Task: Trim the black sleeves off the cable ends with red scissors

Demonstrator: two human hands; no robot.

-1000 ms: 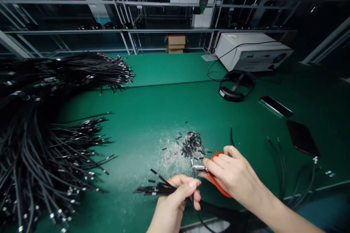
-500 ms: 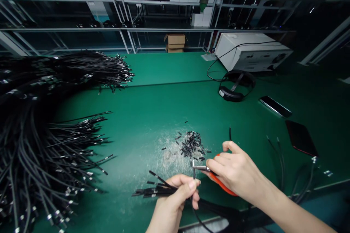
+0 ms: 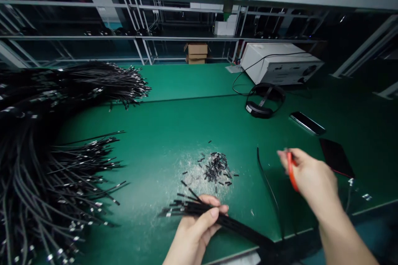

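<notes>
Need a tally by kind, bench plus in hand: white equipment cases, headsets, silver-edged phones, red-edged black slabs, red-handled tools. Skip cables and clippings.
White equipment case: 1
Black headset: 1
Silver-edged phone: 1
Red-edged black slab: 1
Red-handled tool, in right hand: 1
Total: 5

Over there, the bundle of black cables (image 3: 238,227) slants down rightward, uneven ends fanned left; well apart to its right, the red-handled tool (image 3: 292,174) tilts steeply, partly hidden.
</notes>
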